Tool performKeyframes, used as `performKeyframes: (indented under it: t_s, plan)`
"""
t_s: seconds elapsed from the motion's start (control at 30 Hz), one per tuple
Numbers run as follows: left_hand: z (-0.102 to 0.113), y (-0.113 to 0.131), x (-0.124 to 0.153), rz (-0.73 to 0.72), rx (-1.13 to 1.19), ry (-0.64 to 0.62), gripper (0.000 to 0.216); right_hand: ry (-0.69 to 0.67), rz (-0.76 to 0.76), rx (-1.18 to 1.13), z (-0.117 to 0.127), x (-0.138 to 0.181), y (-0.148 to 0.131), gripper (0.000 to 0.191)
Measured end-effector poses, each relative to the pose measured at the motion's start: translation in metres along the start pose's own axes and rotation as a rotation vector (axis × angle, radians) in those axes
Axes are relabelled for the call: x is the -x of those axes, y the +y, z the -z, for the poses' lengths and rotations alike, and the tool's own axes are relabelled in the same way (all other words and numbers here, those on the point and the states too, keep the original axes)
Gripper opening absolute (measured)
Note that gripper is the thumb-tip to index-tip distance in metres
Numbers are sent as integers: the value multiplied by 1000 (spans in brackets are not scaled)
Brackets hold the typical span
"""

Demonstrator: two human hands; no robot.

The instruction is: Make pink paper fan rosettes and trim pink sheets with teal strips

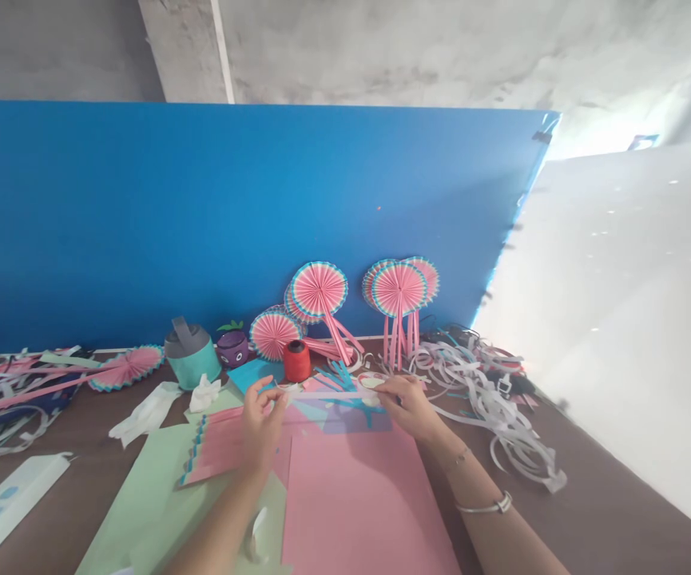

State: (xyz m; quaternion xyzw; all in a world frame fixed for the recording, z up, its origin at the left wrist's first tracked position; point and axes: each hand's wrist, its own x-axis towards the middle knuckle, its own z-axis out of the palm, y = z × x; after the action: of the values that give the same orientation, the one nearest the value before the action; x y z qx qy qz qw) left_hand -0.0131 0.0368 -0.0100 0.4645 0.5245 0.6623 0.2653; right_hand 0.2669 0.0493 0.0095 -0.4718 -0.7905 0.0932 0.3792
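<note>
My left hand (263, 427) and my right hand (406, 406) each pinch one end of a thin pale strip (333, 394), stretched level between them above the table. Under the left hand lies a pleated pink paper with a blue edge (219, 451). A flat pink sheet (357, 503) and a pale green sheet (147, 503) lie below both hands. A small white tape roll (371, 381) sits just beyond my right fingers.
Finished pink paper fans (319, 289) lean on the blue board (141, 224). A red thread spool (296, 361), a purple pot (233, 346) and a teal tape holder (192, 355) stand behind. White paper strips (501, 407) are heaped at right, with more scraps at left (3, 399).
</note>
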Motion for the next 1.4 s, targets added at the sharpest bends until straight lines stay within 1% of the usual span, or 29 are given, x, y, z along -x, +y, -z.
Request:
performKeyframes:
  t_s: [0.33,0.47,0.63,0.77,0.97,1.13,1.4]
  plan:
    - [0,0,-1,6,9,-4,41,15,57,37,0,0,2,28]
    - [0,1,0,-9,0,11,36,10,66,37,-1,0,3,28]
    - [-1,3,3,-33,3,16,40,30,50,32,-1,0,4,27]
    - [-4,9,10,-88,19,51,37,28,25,34,0,-1,4,27]
    - [-5,17,18,-140,46,75,34,33,-4,-57,-1,-2,5,25]
    - [-4,12,14,-124,30,74,33,3,7,-87,-3,-1,5,27]
    - [-2,2,7,-81,5,59,33,16,59,-79,-4,0,7,32]
